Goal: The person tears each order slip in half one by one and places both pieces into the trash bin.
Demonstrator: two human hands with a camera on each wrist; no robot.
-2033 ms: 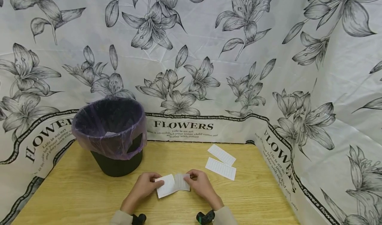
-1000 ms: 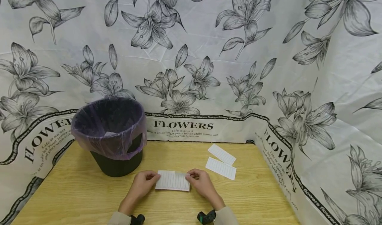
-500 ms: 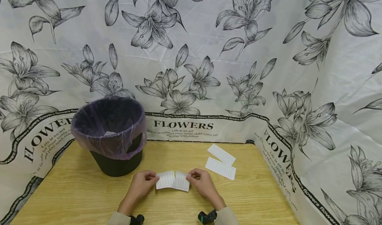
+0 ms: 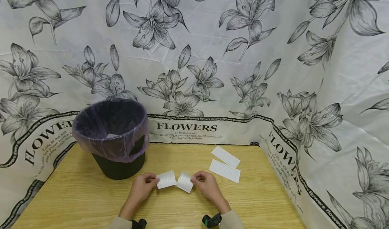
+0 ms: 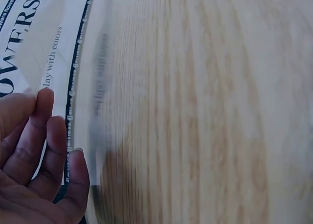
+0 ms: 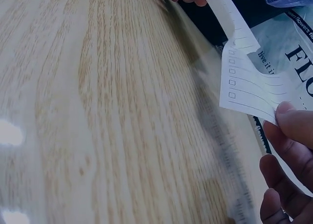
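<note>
Where the slip (image 4: pixel 166 180) is pinched: left grip (image 4: pixel 141 186) and right grip (image 4: pixel 208 186), each clamped on one end.
Slip: between both grips, halves joined at one edge.
Tear: apparently the step in hand, nearly through; next likely calls for drawing the grips apart.
Bin (image 4: pixel 118 170): beyond left grip.
Two slips (image 4: pixel 224 172): beyond right grip, on the surface (image 4: pixel 182 217).

Left fingers (image 4: pixel 153 181) and right fingers (image 4: pixel 195 180) pinch opposite ends of a part-torn lined paper slip (image 4: pixel 166 180).
</note>
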